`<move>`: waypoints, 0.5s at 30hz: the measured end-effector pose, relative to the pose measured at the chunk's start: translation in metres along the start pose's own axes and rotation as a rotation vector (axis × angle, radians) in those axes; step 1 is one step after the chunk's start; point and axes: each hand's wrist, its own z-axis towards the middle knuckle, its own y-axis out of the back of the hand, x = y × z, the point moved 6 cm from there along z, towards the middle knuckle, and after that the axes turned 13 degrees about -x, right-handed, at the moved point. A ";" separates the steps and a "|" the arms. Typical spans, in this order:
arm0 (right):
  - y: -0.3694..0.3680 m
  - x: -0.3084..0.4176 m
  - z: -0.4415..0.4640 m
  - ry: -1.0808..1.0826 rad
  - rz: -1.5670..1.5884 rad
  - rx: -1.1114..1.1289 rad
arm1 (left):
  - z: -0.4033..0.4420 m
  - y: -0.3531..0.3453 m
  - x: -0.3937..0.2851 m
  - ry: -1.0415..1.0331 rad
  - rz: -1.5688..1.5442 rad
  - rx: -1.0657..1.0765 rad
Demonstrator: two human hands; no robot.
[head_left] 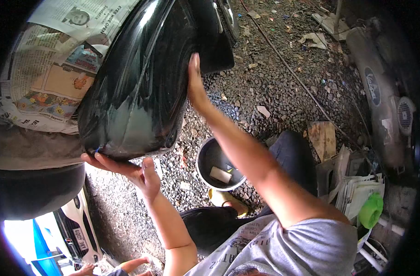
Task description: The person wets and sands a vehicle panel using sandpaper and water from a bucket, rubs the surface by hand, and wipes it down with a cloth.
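Panel (141, 87): glossy, black, streaked, curved | gravel (276, 76): coarse | bucket (211, 155): round

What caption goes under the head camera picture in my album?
Left hand and right hand at the edges of a shiny black panel, near a bucket on gravel.

The black panel (138, 87) is gleaming smooth, glossy and partly streaked, the printed newspaper (53, 69) is looking matt, and the gravel (260, 78) is looking rough.

Grey short-sleeved T-shirt (318, 241), dark printed lettering (219, 260); dark trousers (291, 158), yellow shoe (217, 198)
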 end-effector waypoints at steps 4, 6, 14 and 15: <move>-0.019 0.024 -0.004 0.344 -0.254 0.057 | 0.000 -0.002 -0.001 -0.015 -0.016 -0.003; -0.027 0.051 -0.069 0.603 -0.406 0.118 | -0.001 -0.002 0.000 -0.011 -0.012 0.007; -0.017 0.023 0.081 0.337 -0.211 -0.041 | 0.000 0.000 -0.002 -0.014 -0.001 0.009; -0.028 0.040 0.107 0.415 -0.271 0.011 | 0.000 0.000 -0.002 -0.018 -0.001 0.014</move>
